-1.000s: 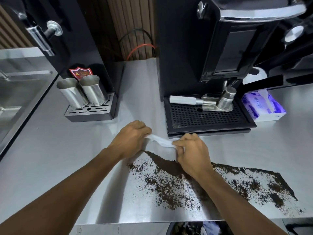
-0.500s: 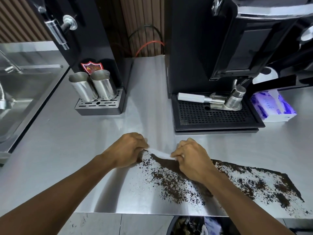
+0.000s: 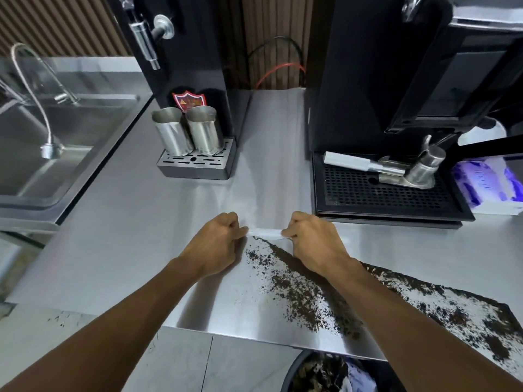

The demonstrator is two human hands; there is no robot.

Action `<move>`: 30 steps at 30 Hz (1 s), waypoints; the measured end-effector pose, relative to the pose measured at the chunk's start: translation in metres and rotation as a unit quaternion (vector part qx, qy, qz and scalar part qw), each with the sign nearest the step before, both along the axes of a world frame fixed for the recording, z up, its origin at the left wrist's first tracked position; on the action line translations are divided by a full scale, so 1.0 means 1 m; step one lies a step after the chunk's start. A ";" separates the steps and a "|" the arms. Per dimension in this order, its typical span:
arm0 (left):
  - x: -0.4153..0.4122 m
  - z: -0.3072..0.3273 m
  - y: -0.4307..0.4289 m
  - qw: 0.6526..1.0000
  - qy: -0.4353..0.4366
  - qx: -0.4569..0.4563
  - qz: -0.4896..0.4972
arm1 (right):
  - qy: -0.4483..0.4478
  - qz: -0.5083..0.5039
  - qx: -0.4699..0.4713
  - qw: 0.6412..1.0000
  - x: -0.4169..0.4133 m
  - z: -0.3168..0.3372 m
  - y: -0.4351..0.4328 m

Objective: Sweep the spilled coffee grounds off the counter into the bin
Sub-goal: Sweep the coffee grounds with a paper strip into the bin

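On the steel counter (image 3: 141,236), above the bin (image 3: 319,372) glimpsed under its near edge, loose, light coffee grounds (image 3: 305,290) (easily scattered) are spread, and what appears to be a limp white tissue (image 3: 264,232), best gripped at its ends, is pinched taut between the closed left hand (image 3: 216,246) and right hand (image 3: 314,241).

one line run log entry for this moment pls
step: sweeping | left hand and right hand: pinching tissue stretched on counter | coffee grounds: on counter | bin: below front edge
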State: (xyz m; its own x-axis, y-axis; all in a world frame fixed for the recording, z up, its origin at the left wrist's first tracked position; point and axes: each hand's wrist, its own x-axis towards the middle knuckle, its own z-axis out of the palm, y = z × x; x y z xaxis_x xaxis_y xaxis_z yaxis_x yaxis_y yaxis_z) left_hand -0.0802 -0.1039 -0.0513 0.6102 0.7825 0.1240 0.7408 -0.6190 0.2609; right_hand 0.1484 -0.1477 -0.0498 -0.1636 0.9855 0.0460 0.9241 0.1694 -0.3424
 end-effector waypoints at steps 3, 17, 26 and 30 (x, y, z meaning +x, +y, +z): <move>0.004 -0.002 -0.032 1.000 -0.006 -0.004 0.022 | 0.046 0.024 -0.029 0.998 0.012 0.001 -0.006; 0.010 0.029 -0.054 0.996 -0.023 -0.010 0.083 | 0.044 0.074 -0.009 0.996 0.023 0.023 -0.008; -0.013 0.001 -0.028 0.996 0.050 -0.005 0.075 | 0.025 0.059 -0.018 0.998 -0.006 0.000 0.005; -0.016 0.000 -0.069 0.991 0.026 0.008 0.127 | 0.045 0.112 -0.040 0.992 -0.009 -0.002 -0.002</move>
